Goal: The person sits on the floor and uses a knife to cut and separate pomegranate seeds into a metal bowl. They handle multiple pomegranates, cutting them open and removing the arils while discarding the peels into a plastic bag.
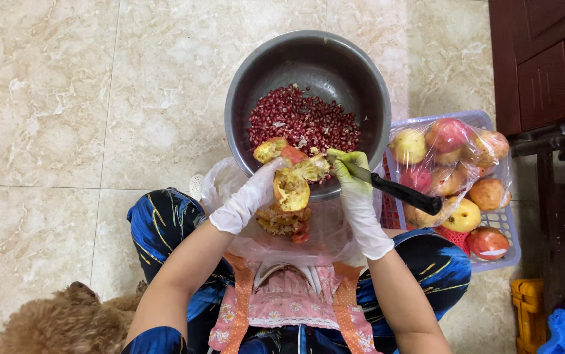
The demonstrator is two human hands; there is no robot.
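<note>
the opened pomegranate (293, 183) sits right between the two gloved hands, over the near rim of the steel bowl (243, 85) full of loose seeds (303, 121). the left hand (251, 196) comes in from the lower left and its fingers are curled around the fruit's left side, gripping it. the right hand (356, 187) is closed around a black-handled knife (400, 191), whose long axis runs from lower right up-left toward the fruit; the blade tip looks like it's touching the husk, but it's hard to tell. so both hands are at the fruit, left holding. empty peels (285, 221) lie on the plastic bag (325, 236) just below.
</note>
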